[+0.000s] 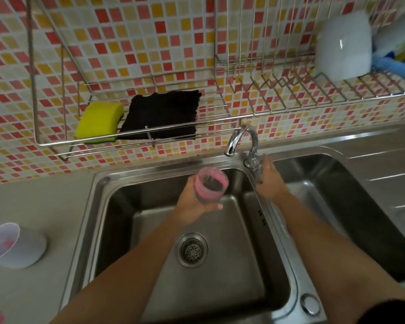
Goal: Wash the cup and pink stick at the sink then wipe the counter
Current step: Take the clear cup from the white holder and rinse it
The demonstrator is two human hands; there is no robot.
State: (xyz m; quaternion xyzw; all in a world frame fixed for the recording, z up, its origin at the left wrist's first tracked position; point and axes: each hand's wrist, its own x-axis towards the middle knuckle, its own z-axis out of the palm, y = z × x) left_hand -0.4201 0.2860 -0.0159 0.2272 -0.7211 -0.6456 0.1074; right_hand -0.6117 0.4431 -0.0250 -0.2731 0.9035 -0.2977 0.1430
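Left hand (190,206) grip clamped on pink cup (212,184) over sink (126,206), right hand (270,181) at tap (246,127), grip unclear

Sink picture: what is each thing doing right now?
pink cup, gripped by left hand over the sink basin
faucet, no water visible; right hand touches its handle
sponge, resting on wire shelf
black cloth, spread flat on shelf
white mug, upside down on rack
clear cup, lying sideways on counter
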